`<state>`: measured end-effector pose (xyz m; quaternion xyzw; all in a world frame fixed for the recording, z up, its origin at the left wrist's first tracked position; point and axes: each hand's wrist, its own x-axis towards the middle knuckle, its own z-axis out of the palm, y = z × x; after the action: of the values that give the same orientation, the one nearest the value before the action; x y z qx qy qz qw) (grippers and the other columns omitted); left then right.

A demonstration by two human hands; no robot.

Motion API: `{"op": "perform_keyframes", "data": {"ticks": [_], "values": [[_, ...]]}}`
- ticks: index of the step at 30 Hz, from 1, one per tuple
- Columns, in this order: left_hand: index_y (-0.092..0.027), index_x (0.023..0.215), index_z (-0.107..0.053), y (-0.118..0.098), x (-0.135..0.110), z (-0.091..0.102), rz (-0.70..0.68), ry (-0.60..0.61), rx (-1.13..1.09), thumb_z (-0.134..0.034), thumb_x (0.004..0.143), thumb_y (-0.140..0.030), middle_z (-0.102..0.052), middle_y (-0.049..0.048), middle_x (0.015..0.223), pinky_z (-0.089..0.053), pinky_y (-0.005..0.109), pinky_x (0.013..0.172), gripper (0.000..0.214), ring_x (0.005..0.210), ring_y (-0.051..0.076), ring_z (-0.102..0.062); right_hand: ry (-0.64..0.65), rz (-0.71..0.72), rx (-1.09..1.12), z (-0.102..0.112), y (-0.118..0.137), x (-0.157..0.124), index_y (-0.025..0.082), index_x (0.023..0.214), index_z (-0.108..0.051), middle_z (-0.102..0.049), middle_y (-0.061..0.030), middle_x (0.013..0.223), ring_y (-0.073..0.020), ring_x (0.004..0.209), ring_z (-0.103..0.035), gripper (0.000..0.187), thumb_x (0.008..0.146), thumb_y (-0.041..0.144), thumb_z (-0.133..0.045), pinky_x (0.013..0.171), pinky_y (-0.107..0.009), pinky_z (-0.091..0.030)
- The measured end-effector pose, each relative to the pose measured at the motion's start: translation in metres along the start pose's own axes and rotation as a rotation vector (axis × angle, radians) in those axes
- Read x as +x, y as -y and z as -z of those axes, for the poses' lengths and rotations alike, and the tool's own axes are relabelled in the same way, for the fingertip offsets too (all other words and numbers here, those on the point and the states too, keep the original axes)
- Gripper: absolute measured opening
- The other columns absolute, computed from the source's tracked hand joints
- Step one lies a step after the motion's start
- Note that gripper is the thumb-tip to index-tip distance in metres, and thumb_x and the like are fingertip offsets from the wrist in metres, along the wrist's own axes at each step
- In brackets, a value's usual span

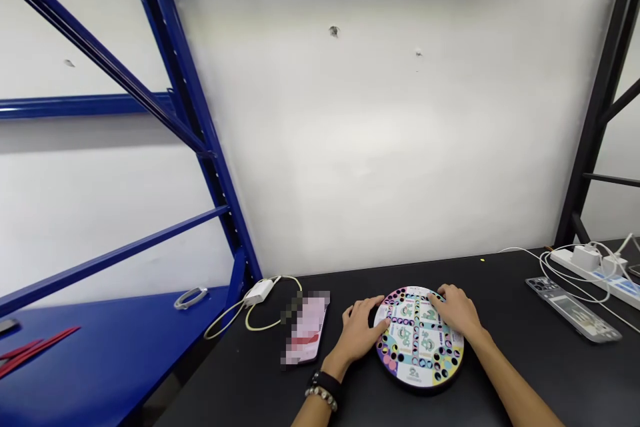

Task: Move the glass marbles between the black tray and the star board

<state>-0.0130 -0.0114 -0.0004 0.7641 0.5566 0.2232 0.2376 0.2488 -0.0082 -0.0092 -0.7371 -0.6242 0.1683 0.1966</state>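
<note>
A round game board (413,340) lies flat on the black table, its white top printed with coloured patches, cartoon figures and many dark round holes. My left hand (361,328) grips its left rim, thumb on the top face and fingers along the edge. At the upper right rim, my right hand (457,310) holds the board the same way, its thumb reaching over the printed top. The fingertips on the outer side are partly hidden. A dark band and a beaded bracelet (323,390) sit on my left wrist.
A phone (307,327), partly pixelated, lies left of the board beside a white charger (260,291) with its cable. To the right are a grey handheld device (573,308) and a power strip (600,273) with tangled white cords. A blue rack (200,127) stands left.
</note>
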Motion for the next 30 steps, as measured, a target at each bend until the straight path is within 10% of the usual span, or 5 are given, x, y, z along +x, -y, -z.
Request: {"op": "perform_keyframes", "data": {"ticks": [9, 15, 18, 23, 30], "values": [[-0.026, 0.119, -0.065, 0.000, 0.005, 0.004, -0.097, -0.147, -0.381, -0.071, 0.074, -0.041, -0.069, 0.0066, 0.120, -0.040, 0.045, 0.108, 0.048, 0.116, 0.028, -0.060, -0.073, -0.051, 0.458, 0.004, -0.003, 0.000, 0.022, 0.078, -0.057, -0.069, -0.0045, 0.089, -0.0214, 0.085, -0.064, 0.027, 0.078, 0.049, -0.059, 0.073, -0.032, -0.046], [-0.020, 0.111, -0.065, 0.004, 0.011, 0.005, -0.121, -0.297, -0.532, -0.047, 0.090, -0.045, -0.071, 0.0086, 0.108, -0.050, 0.038, 0.094, 0.037, 0.104, 0.024, -0.065, -0.073, 0.066, 1.215, 0.060, 0.001, -0.031, 0.022, 0.075, -0.053, -0.059, 0.0027, 0.061, -0.0130, 0.050, -0.053, 0.038, 0.070, 0.054, -0.071, 0.047, -0.025, -0.040], [-0.021, 0.103, -0.067, 0.003, 0.007, 0.003, -0.108, -0.292, -0.317, -0.045, 0.091, -0.039, -0.070, 0.0058, 0.105, -0.050, 0.035, 0.090, 0.030, 0.098, 0.022, -0.065, -0.334, 0.072, 1.361, 0.089, -0.014, -0.039, 0.023, 0.081, -0.052, -0.060, 0.0025, 0.066, -0.0140, 0.052, -0.054, 0.038, 0.070, 0.053, -0.072, 0.050, -0.027, -0.043], [-0.025, 0.094, -0.066, -0.006, 0.000, -0.002, -0.098, -0.177, -0.003, -0.047, 0.089, -0.027, -0.066, 0.0013, 0.096, -0.048, 0.030, 0.082, 0.020, 0.091, 0.018, -0.063, -0.832, 0.125, 0.940, 0.093, -0.036, -0.032, 0.024, 0.073, -0.042, -0.057, 0.0027, 0.075, -0.0130, 0.063, -0.052, 0.039, 0.075, 0.053, -0.069, 0.060, -0.026, -0.043], [-0.026, 0.093, -0.064, -0.011, -0.002, -0.003, -0.081, -0.150, 0.087, -0.048, 0.089, -0.024, -0.064, -0.0001, 0.094, -0.045, 0.027, 0.077, 0.017, 0.089, 0.017, -0.062, -0.313, 0.388, -0.012, 0.036, -0.059, -0.023, 0.024, 0.079, -0.051, -0.063, -0.0012, 0.086, -0.0188, 0.079, -0.056, 0.013, 0.088, 0.033, -0.050, 0.073, -0.031, -0.040]]}}
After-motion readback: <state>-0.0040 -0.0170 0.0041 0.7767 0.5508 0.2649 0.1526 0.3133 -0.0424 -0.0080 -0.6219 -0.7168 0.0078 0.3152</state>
